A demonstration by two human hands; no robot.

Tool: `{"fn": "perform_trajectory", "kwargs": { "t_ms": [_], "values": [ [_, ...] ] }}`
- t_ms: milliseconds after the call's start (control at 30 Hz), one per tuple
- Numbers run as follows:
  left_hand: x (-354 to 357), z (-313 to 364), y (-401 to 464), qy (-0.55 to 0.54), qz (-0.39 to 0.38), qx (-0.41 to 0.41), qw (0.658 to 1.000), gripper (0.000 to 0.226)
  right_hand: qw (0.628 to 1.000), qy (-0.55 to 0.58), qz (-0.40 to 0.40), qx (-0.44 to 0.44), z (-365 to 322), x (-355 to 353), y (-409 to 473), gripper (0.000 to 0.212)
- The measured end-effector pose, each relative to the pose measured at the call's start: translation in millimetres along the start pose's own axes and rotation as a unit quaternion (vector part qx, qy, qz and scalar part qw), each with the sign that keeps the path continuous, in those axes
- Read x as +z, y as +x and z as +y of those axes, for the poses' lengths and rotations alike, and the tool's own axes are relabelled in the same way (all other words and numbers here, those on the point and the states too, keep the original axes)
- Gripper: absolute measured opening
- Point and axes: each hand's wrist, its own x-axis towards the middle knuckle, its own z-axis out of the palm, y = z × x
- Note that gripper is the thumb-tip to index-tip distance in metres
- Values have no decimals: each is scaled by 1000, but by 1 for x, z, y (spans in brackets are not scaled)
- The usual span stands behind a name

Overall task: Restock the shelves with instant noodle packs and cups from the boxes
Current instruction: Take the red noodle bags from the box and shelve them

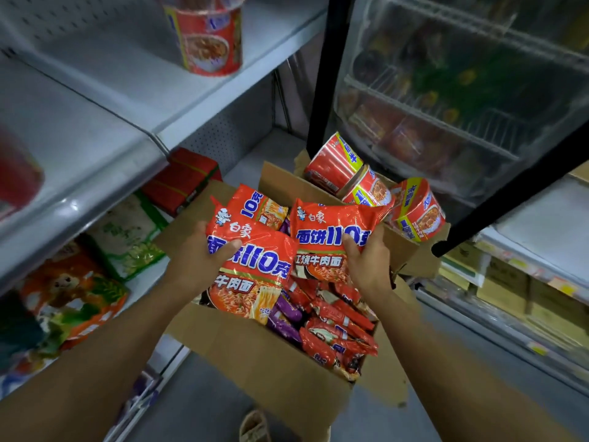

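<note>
My left hand [204, 253] grips a red instant noodle pack [255, 269] by its left edge, thumb across the front. My right hand [366, 260] grips a second red noodle pack [331, 231] from its lower right. Both packs are held above an open cardboard box [255, 352] on the floor, filled with several red and purple noodle packs [334, 327]. Behind it, a second box [411, 250] holds three red noodle cups [414, 208] lying tilted. One red noodle cup [207, 36] stands upright on the upper white shelf [134, 100].
The bottom shelf at left carries bagged goods: a red package [181, 180], a green-and-white bag [130, 234] and an orange bag [73, 298]. A glass-door cooler [462, 90] with a black frame stands at right. A blurred red object [16, 177] sits on the middle shelf's left edge.
</note>
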Motion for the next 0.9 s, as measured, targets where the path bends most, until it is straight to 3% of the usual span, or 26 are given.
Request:
{"fn": "perform_trajectory", "kwargs": {
  "t_ms": [67,200,467,633,900],
  "values": [
    [-15,9,-8,3,24,8,1000,40,1000,0,-12,-24,-17,-6,-2,56],
    [-46,26,-27,27,58,34,997,40,996,-3,-26,-84,-57,-18,-9,38],
    [-110,51,-92,10,164,39,986,42,975,12,-63,-211,-140,-36,-31,26],
    [-139,57,-149,-9,241,16,970,54,957,23,-118,-265,-180,-34,-52,26],
    [-173,55,-257,-22,372,-41,927,48,901,62,-210,-374,-238,-36,-115,30]
  ]
}}
